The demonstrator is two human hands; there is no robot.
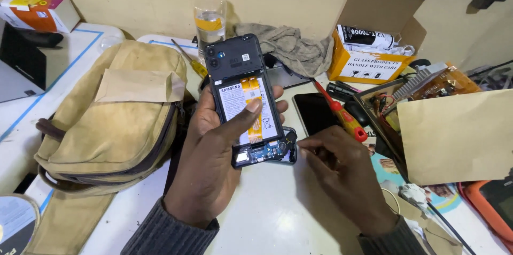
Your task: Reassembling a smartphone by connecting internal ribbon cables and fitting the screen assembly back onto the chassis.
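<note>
Our left hand [214,143] clamped around an opened phone [247,100], thumb on its battery, our right hand [342,169] pinching at its near-right corner, tan backpack [112,116] left.

Dark phone [247,100], back cover off, battery and orange flex exposed, tilted upright

Two bare hands raised close together, both forearms in dark ribbed sleeves.

The left hand [214,148] comes up from the near edge, palm turned toward the camera's right, fingers wrapped from behind round what it holds and the thumb [247,113] laid flat across the front. The right hand [342,172] lies just to its right, back upward, knuckles bent, fingertips [302,145] pinched together and pointing left toward the lower end of the left hand's load.
</note>
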